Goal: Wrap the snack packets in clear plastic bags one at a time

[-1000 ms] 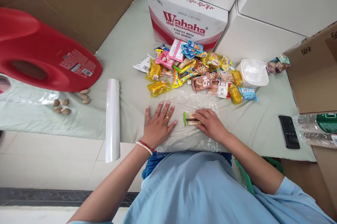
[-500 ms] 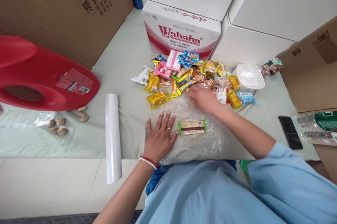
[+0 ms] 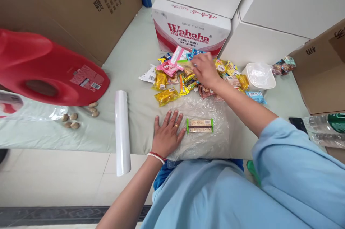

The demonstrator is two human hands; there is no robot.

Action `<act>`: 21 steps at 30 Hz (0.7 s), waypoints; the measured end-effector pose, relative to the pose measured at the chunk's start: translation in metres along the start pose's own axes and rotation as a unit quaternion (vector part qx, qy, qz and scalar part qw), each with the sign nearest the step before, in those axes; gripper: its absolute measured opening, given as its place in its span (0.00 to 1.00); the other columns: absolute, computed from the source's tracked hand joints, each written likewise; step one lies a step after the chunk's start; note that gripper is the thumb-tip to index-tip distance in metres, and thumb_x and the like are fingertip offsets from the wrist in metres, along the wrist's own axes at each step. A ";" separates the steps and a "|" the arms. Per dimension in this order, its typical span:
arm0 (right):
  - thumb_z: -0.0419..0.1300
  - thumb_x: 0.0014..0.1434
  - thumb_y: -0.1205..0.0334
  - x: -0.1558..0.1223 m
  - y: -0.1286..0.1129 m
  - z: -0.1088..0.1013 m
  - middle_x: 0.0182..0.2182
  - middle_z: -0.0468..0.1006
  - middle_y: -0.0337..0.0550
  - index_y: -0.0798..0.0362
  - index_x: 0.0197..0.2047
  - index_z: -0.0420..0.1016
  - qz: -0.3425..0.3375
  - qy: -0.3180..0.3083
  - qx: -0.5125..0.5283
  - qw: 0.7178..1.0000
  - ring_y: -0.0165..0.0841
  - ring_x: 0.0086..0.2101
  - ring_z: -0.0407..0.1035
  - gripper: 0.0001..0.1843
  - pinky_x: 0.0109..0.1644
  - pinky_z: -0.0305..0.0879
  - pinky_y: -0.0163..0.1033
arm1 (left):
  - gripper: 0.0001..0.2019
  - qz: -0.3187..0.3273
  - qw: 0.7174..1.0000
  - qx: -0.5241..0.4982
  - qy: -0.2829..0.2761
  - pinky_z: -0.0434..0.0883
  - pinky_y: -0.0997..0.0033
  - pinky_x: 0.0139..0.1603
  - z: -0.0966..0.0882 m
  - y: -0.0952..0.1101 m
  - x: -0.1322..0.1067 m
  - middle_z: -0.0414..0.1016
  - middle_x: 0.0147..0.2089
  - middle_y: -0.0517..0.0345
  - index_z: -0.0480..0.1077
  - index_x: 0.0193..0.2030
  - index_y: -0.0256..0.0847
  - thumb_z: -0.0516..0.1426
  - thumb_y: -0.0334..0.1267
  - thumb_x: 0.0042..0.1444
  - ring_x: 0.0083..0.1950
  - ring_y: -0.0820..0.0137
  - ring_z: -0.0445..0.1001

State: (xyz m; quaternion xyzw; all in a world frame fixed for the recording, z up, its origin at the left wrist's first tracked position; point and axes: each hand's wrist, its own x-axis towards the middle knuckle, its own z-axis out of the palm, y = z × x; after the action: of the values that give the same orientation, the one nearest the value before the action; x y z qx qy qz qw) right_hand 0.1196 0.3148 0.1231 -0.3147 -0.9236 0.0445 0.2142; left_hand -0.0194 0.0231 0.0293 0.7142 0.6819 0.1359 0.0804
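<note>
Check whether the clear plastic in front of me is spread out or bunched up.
Spread out, though wrinkled: the clear plastic lies flat, the green-ended bar on top, your left hand at its left edge.

We see a light blue shirt [image 3: 212, 196], loose and softly creased, at five o'clock. Its right sleeve [image 3: 293, 153], near four o'clock, is wide and leaves the forearm uncovered. Beyond the hem, toward six o'clock, we notice some cloth [image 3: 160, 182] of a much stronger blue. On the wrist of the left hand [image 3: 167, 137], close to seven o'clock, we find a white beaded bracelet [image 3: 155, 156] and a thin red bracelet [image 3: 159, 155]; its index finger carries a gold-coloured ring [image 3: 176, 125].
</note>
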 end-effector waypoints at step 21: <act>0.66 0.66 0.58 -0.180 -0.109 -0.025 0.61 0.73 0.55 0.51 0.68 0.66 0.049 -0.346 -0.024 0.937 0.47 0.55 0.71 0.30 0.54 0.70 0.48 | 0.31 -0.008 1.000 0.018 -0.019 0.38 0.27 0.77 -0.002 0.004 0.001 0.52 0.81 0.48 0.53 0.79 0.48 0.47 0.51 0.72 0.81 0.50 0.50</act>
State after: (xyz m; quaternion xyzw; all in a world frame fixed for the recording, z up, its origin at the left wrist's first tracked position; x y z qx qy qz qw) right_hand 0.1971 0.1187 0.1028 -0.3295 -0.9250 0.1391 -0.1283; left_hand -0.0158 0.0237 0.0323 0.7128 0.6880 0.1090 0.0815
